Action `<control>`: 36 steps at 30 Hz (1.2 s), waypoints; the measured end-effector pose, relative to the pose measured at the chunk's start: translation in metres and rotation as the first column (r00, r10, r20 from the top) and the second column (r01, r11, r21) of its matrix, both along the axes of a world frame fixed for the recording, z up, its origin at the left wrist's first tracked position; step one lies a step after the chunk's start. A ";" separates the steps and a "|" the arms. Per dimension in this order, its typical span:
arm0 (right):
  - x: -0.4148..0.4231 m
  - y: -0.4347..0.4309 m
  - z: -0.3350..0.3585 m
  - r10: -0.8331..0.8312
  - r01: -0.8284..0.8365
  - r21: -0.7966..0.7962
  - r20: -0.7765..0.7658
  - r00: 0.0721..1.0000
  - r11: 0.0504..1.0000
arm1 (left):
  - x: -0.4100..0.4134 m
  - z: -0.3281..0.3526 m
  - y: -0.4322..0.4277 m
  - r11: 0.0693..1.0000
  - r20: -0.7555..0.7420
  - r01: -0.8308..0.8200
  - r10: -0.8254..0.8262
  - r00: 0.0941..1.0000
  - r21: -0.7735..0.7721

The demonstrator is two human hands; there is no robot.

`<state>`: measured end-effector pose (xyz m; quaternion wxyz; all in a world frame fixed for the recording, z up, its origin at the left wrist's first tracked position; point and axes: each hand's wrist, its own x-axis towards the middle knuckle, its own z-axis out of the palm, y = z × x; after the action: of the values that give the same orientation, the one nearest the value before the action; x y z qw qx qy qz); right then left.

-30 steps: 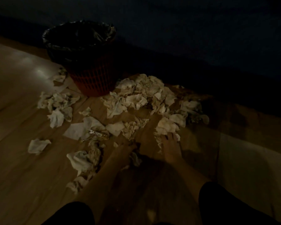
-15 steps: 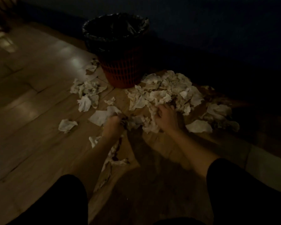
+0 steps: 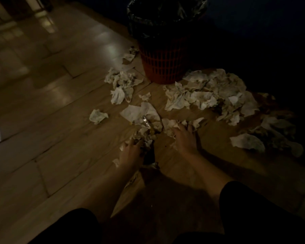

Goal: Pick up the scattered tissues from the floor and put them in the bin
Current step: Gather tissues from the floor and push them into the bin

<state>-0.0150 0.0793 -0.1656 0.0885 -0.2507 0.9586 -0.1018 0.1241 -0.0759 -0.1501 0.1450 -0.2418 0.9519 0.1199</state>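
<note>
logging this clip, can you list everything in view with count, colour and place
bin: one, red mesh with black liner, far centre of the floor
tissues: many, too many to count, whitish and crumpled, scattered around the bin's base and near the hands
foil scrap: one, silvery, among tissues ahead of the left hand
floor: wood-look planks, brown
left hand: one, fingers on a tissue clump
right hand: one, fingers on tissues
sleeves: two, black, near edge

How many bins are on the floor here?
1. The red plastic mesh bin with a black liner stands upright on the wooden floor, beyond both hands, crumpled white tissues around its base. The dark background may hide others.
</note>
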 end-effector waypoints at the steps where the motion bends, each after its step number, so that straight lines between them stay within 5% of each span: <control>1: 0.003 0.001 0.000 0.002 -0.002 0.006 -0.028 1.000 1.000 | 0.002 0.000 0.001 1.000 -0.020 -0.008 0.009 1.000 0.017; 5: 0.003 0.001 0.006 0.040 -0.039 0.016 -0.083 0.996 0.999 | -0.001 0.015 -0.008 0.993 -0.142 0.009 0.007 0.990 0.114; 9: 0.008 -0.015 0.024 -0.075 0.076 -0.213 0.014 0.997 0.974 | 0.000 0.040 -0.032 0.981 -0.216 -0.041 0.083 0.973 0.189; 15: 0.069 -0.069 0.028 0.171 -0.130 -0.412 0.064 0.983 0.902 | 0.019 0.069 -0.073 0.963 -0.393 -0.127 0.216 0.894 0.239; 19: 0.057 -0.096 0.026 0.122 -0.099 -0.327 0.050 0.991 0.940 | 0.038 0.058 -0.080 0.980 -0.444 -0.149 0.192 0.875 0.130; 24: 0.033 -0.097 0.009 0.231 -0.231 -0.022 0.177 0.957 0.973 | 0.062 0.018 -0.054 0.985 -0.272 -0.110 0.142 0.952 0.130; 28: 0.039 -0.094 0.003 0.247 -0.243 -0.054 0.100 0.964 0.969 | 0.076 -0.003 -0.028 0.995 -0.128 -0.017 0.030 0.991 0.098; 33: 0.071 -0.069 0.001 0.306 -0.334 -0.087 -0.237 0.922 0.939 | 0.072 -0.008 -0.045 0.996 -0.120 -0.008 0.019 0.993 0.093; 36: 0.061 -0.068 0.003 0.284 -0.296 -0.153 -0.095 0.954 0.943 | 0.052 0.006 -0.063 0.993 -0.144 0.041 -0.024 0.989 0.112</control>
<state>0.0456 0.0118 -0.1623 0.0470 -0.3992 0.9019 -0.1579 0.1761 -0.1385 -0.1439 0.0921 -0.2083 0.9552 0.1888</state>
